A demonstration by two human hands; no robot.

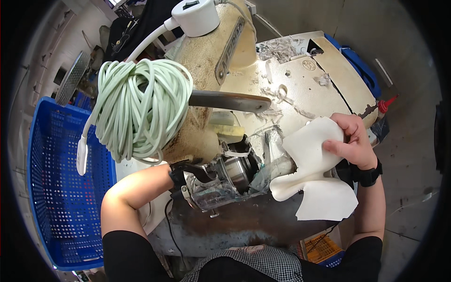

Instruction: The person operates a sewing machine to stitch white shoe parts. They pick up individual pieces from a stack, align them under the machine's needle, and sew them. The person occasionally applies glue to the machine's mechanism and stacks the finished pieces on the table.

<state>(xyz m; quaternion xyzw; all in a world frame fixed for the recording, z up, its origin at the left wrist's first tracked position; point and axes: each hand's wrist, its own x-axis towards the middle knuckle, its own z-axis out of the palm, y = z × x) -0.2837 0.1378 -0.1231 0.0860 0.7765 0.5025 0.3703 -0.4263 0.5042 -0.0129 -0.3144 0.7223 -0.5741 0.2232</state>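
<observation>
My right hand [357, 143] pinches a floppy white leather-like cut piece [314, 152], thumb on top and the other fingers partly behind it. The piece drapes over the front right of a cream skiving-type machine [202, 51], its lower part folded and hanging over the edge. Left of it sits the machine's shiny metal cylinder [236, 171], surrounded by scraps of clear film or tape. My left forearm [138, 188] reaches in to the machine's left side; that hand is hidden behind machine parts, so its fingers do not show.
A pale green bundle of cord [141, 108] hangs before the machine's upper arm, near a flat metal bar [230, 100]. A white switch box [195, 18] sits on top. Shavings [282, 49] litter the bed. A blue basket [40, 178] stands left, an orange one [324, 246] below.
</observation>
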